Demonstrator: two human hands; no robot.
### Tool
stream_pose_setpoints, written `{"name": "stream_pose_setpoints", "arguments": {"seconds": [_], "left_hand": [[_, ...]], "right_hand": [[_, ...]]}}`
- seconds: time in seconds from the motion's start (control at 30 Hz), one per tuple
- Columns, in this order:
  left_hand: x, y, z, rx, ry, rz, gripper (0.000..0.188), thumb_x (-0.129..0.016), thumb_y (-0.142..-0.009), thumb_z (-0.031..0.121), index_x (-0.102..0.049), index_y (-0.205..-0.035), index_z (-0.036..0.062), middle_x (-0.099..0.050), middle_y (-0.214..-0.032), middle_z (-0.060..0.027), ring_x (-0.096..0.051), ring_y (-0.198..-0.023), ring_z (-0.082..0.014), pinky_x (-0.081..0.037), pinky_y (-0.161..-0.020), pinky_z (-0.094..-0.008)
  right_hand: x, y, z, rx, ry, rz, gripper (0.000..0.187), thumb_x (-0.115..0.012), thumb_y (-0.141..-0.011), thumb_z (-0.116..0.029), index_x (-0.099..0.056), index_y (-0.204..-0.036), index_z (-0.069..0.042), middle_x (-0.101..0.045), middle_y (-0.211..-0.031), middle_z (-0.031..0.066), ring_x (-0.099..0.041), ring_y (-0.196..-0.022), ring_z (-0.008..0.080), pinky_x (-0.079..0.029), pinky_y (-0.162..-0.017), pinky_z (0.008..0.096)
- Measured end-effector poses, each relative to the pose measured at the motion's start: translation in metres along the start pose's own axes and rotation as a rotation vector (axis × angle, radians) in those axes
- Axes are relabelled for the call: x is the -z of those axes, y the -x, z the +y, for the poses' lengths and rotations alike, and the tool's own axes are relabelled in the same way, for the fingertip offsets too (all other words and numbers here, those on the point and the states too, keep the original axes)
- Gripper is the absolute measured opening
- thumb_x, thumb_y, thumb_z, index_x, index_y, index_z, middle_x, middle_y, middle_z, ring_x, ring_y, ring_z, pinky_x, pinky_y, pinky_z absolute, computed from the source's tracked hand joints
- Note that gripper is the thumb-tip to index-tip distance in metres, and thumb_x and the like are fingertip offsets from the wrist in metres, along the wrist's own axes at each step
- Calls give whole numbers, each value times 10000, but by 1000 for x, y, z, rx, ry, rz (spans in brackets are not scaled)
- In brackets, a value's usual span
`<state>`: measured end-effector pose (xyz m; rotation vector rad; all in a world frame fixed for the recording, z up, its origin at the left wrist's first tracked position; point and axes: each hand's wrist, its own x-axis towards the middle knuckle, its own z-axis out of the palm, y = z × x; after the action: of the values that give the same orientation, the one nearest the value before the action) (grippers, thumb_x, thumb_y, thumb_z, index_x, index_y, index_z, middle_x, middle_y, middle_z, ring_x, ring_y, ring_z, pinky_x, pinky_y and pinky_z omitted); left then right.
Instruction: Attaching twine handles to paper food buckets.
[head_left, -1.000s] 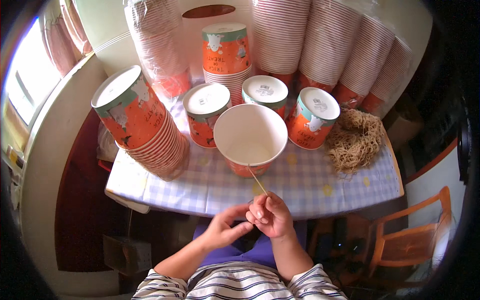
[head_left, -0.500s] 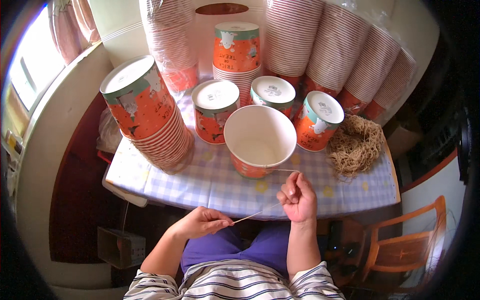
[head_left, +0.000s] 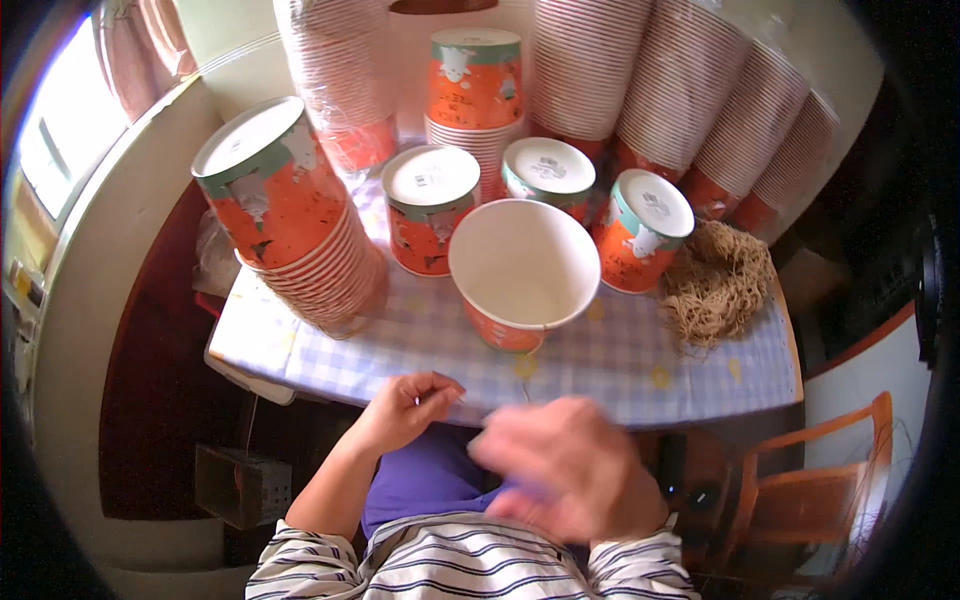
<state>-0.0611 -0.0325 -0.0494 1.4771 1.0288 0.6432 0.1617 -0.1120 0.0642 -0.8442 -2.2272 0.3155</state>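
Open paper cup (head_left: 524, 272): upright on checked tablecloth (head_left: 640, 355), near front edge, among inverted cups (head_left: 432, 205) and stacked cups (head_left: 285, 215).

Head view: I log left hand (head_left: 405, 408) fingers pinched closed, contents too small to tell. Right hand (head_left: 560, 465) blurred, grip undeterminable. Advice: steady hands close to cup rim.

Straw-like fibre bundle (head_left: 715, 280) right; wooden chair (head_left: 820, 480) beyond; window (head_left: 65, 130) left.

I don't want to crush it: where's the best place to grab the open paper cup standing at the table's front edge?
Take the open paper cup by its orange side wall just below the rim, coming from the near side. It stands upright, mouth up and apparently empty, and lidded cups crowd its back and sides, so only the near side is free. Fingers around the wall, held lightly, should spare the rim.
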Motion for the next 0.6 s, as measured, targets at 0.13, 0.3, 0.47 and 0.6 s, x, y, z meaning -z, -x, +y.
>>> {"name": "stream_pose_setpoints", "arguments": {"seconds": [0.13, 0.3, 0.47, 0.6], "left_hand": [[-7, -27, -12, -133, 82, 40, 169, -577, -933, 118, -657, -1006, -10, -587, -737, 20, -518, -662, -56, -451, -609, -223], [1, -28, -34, -106, 297, 121, 207, -572, -941, 134, -642, -1069, -12, -590, -751, 16, -525, -674, -60, -451, -633, -221], [-5, -38, -31, -165, 304, 17, 241, -530, -957, 127, -617, -1137, -7, -641, -789, -29, -589, -719, -95, -486, -691, -243], [-3, -38, -34, -140, 360, -17, 248, -504, -966, 106, -604, -1167, 1, -653, -812, -45, -610, -761, -106, -501, -725, -257]], "right_hand": [[-13, -43, -63, 328, -75, -30, 428, -584, -834, -246, -501, -1239, -134, -598, -1031, 145, -616, -848, 220, -478, -751, 364], [35, -83, -53, 530, 83, -380, 469, -451, -904, -309, -489, -1349, -164, -555, -1083, 141, -507, -752, 182, -415, -699, 304], [77, -42, -67, 134, 252, -390, 459, -577, -856, -299, -538, -1312, -266, -582, -1214, 72, -530, -759, 132, -487, -724, 281], [41, -62, -44, 136, -317, -197, 518, -572, -788, -215, -538, -1303, -255, -553, -1185, 103, -466, -672, 129, -415, -630, 284]]}}
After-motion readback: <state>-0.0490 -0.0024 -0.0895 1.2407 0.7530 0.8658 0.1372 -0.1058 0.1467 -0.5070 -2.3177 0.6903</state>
